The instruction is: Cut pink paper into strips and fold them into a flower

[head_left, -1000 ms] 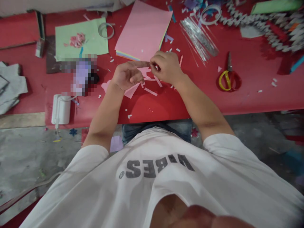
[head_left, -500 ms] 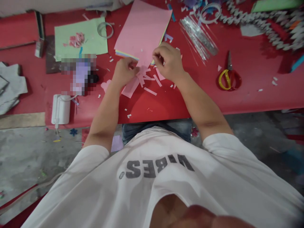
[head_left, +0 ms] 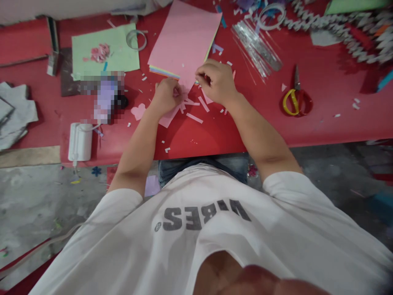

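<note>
My left hand [head_left: 167, 96] is closed in a pinch at the upper end of a loose heap of pink paper strips [head_left: 193, 118]; its fingertips are on the pink paper, partly hidden. Opposite it, my right hand [head_left: 216, 81] has thumb and forefinger pressed together near the lower right corner of the paper stack. Whatever it pinches is too small to make out. Beyond both hands lies the stack of coloured paper, topped by a pink sheet [head_left: 186, 37]. A wider pink paper piece [head_left: 167, 118] sits under the strips. Left of my left wrist is a pink flower-shaped cutout [head_left: 138, 111].
Yellow-and-red-handled scissors [head_left: 297, 96] lie on the red table [head_left: 337, 102] at right. Clear shiny strips [head_left: 258, 47] and a tape roll [head_left: 272, 17] are farther back. At left are a green sheet [head_left: 119, 61] with pink scraps, a blurred-out device, and a white power bank [head_left: 80, 141].
My left hand has shifted slightly right, over the upper ends of the pink strips. My right hand has moved a little toward me and left, still pinched.
</note>
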Available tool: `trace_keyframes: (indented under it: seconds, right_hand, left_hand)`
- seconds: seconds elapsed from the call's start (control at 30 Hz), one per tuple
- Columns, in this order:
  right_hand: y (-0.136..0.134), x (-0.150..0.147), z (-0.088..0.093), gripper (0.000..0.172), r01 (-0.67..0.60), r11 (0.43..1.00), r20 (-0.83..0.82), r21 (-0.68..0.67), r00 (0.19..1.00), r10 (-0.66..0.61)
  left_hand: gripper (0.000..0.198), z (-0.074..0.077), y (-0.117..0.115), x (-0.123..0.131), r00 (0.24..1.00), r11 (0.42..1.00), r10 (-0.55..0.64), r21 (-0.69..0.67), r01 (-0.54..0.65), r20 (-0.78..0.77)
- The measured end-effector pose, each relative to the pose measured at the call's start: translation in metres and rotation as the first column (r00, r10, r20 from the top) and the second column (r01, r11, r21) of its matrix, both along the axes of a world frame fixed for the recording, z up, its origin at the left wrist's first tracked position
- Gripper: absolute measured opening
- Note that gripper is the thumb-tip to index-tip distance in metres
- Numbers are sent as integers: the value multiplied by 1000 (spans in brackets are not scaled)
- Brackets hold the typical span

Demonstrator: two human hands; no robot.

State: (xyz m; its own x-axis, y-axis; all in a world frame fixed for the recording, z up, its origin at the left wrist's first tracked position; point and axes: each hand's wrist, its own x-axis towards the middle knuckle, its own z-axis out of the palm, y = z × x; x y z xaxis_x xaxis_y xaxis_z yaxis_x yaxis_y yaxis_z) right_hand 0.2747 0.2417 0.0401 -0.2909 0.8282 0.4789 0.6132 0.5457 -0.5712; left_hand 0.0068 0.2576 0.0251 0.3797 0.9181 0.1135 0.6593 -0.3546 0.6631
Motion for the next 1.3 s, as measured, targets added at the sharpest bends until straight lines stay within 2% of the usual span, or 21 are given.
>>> trace_keyframes:
  seconds: [0.1,0.17,0.27,0.33,0.4,0.53,0.63,0.7,0.8,0.93,1.07,1.17,1.23,1.3]
  right_hand:
    - [0,0,3,41,24,1000,-106,-3,994,-24]
    - [3,0,5,32,23,999,-214,-23,977,-27]
    - [8,-2,10,31,-58,978,-411,-201,911,-31]
    - [8,-4,14,38,-158,929,-501,-334,865,-33]
    - [4,-7,20,43,-242,887,-549,-394,836,-16]
    - [-13,-16,33,54,-378,855,-619,-356,781,87]
    - [-25,-23,40,76,-500,781,-653,-374,740,162]
    - [-29,-27,44,90,-527,735,-667,-426,732,139]
    - [-31,-29,46,100,-536,692,-678,-484,730,90]
    - [-29,-29,46,103,-541,669,-676,-510,733,77]
    - [-24,-28,43,100,-530,671,-671,-520,739,64]
    - [-18,-26,40,92,-581,658,-736,-480,674,58]
    - [-14,-25,39,95,-603,648,-780,-464,626,24]
    - [-11,-24,41,98,-584,654,-791,-481,610,-38]
  left_hand:
    - [26,-2,2,0,994,998,-49,-28,52,99]
    - [31,1,2,0,985,998,-49,-23,54,163]
    - [42,10,0,1,964,996,-70,-37,83,257]
    - [46,16,-2,2,938,990,-106,-50,129,330]
    - [51,21,-6,2,919,986,-104,-82,146,381]
    - [60,29,-15,8,870,966,-19,-217,143,493]
    - [62,30,-21,13,794,938,-6,-271,214,608]
    - [66,30,-24,16,800,921,0,-311,234,600]
    - [67,29,-27,20,796,901,11,-352,255,606]
    - [58,31,-30,21,749,871,23,-381,310,662]
    - [57,31,-29,16,758,878,29,-379,293,652]
    - [57,29,-23,11,774,890,-14,-345,298,633]
    - [52,29,-21,10,761,884,-22,-343,317,648]
    - [52,30,-22,12,748,900,-37,-302,313,663]
